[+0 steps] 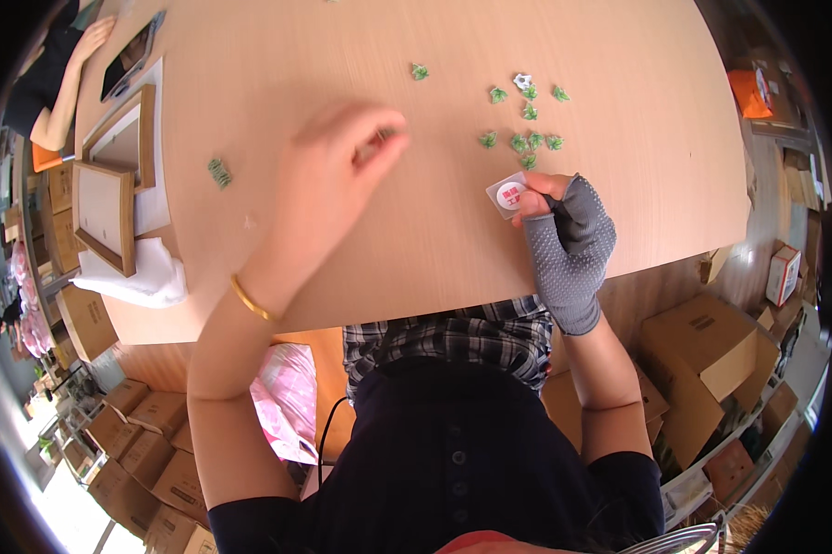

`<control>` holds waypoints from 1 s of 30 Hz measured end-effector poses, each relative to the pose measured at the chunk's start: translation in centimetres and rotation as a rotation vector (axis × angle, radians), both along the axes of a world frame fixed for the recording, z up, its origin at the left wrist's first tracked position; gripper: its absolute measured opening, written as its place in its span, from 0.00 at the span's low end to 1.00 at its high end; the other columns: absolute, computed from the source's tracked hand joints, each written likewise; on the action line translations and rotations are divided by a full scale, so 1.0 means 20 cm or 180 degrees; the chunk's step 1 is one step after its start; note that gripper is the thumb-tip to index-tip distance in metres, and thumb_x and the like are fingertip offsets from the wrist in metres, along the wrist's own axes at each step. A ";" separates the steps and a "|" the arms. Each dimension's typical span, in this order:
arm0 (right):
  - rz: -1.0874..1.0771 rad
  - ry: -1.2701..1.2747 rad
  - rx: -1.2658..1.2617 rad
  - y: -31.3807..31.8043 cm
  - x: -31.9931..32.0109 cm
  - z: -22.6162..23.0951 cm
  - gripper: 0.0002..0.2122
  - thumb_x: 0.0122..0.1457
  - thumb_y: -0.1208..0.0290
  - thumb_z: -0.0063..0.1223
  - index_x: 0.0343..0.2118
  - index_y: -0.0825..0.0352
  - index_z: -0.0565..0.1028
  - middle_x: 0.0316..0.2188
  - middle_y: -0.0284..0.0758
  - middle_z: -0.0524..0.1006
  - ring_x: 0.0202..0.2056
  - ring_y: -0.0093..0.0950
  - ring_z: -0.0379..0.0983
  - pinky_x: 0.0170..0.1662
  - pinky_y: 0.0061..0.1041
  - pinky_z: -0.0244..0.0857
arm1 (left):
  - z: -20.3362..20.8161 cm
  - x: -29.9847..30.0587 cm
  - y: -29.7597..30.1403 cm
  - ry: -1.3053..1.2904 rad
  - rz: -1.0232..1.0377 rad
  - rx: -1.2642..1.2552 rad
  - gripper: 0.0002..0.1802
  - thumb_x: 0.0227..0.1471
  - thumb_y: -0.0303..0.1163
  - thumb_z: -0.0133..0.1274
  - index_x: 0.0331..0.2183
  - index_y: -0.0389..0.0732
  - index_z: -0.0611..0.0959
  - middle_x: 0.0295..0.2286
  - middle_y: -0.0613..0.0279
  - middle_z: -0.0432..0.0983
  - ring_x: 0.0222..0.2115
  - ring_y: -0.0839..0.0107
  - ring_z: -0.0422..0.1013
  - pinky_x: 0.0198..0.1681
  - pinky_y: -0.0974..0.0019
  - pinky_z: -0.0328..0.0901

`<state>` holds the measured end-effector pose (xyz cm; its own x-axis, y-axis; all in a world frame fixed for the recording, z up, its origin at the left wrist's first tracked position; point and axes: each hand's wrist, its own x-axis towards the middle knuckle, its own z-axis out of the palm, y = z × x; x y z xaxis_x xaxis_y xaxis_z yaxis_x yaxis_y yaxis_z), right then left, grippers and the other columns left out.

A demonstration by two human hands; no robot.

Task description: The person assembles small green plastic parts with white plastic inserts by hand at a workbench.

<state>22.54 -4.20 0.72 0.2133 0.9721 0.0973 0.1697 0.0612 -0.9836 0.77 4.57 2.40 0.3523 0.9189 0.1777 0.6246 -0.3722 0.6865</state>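
My left hand (pixel 342 166), bare with a gold bangle at the wrist, hovers over the left-middle of the table with thumb and fingers curled together. Motion blurs it, and a small dark greenish bit shows between the fingertips, too smeared to name. In a grey dotted fingerless glove, my right hand (pixel 568 235) pinches a small clear square (pixel 506 196) bearing a round white label with red print. Just beyond it lie several small green leaf-shaped pieces (pixel 518 143) and a small black-and-white ball-like piece (pixel 523 81). A striped green piece (pixel 219 173) lies left of my left hand.
Wooden frames (pixel 104 208) and a white plastic bag (pixel 139 277) sit at the table's left edge, with a dark tablet-like device (pixel 132 57) beyond. Another person's arm (pixel 65 97) rests at the far left. Cardboard boxes (pixel 702 346) stand on the floor.
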 end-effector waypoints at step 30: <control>0.0095 -0.0781 -0.0209 0.02 -0.02 0.03 0.06 0.58 0.79 0.59 0.39 0.70 0.80 0.26 0.35 0.79 0.25 0.17 0.75 0.30 0.18 0.67 | -0.03 0.00 -0.23 -0.0412 -0.0569 -0.0360 0.08 0.47 0.23 0.63 0.32 0.42 0.84 0.33 0.66 0.78 0.33 0.68 0.73 0.35 0.64 0.69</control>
<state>22.07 -3.80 1.36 0.1623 0.9836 0.0789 0.4028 0.0070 -0.9153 0.82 0.03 1.78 0.4921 0.8605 0.1315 0.4597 -0.3852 0.8002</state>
